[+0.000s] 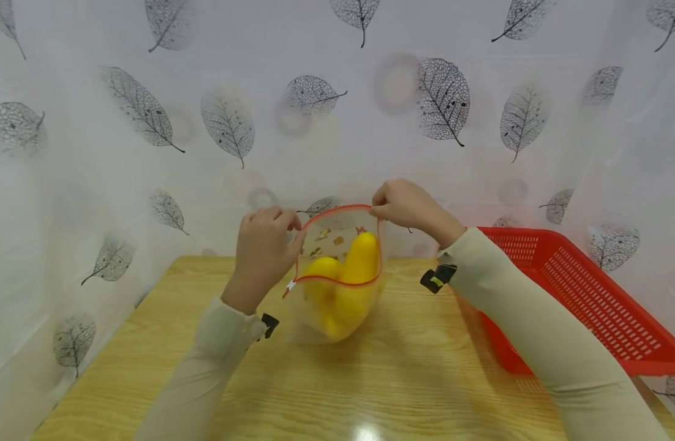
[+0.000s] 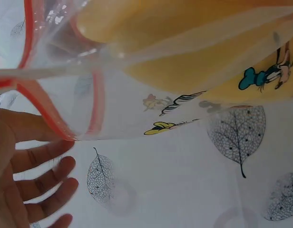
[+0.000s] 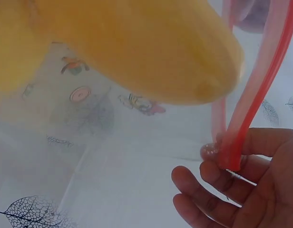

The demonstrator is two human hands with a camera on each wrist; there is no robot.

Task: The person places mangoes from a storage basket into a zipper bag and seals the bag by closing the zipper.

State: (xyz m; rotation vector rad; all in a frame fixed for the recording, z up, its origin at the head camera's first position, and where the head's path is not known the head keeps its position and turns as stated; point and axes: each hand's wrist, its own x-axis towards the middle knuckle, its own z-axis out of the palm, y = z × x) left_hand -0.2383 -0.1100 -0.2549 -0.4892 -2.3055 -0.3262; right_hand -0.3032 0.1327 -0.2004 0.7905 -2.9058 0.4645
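Observation:
A see-through zip bag [image 1: 359, 284] with a red zipper rim and small cartoon prints stands on the table, its mouth spread wide. Inside lie smooth yellow things, one long and rounded [image 1: 362, 257], another rounder [image 1: 322, 267]; they look like fruit, but the kind is unclear. My left hand [image 1: 264, 254] pinches the rim's left side between thumb and index finger, the other fingers loosely spread. At the far right corner my right hand [image 1: 408, 205] grips the red strip [image 3: 253, 109] with thumb and fingers. A white slider [image 1: 291, 285] hangs at the rim's left end.
A red perforated plastic basket [image 1: 602, 294] stands at the right of the wooden table [image 1: 414, 373], partly behind my right sleeve. A whitish curtain [image 1: 359, 141] with dark leaf prints hangs behind the table and along its sides.

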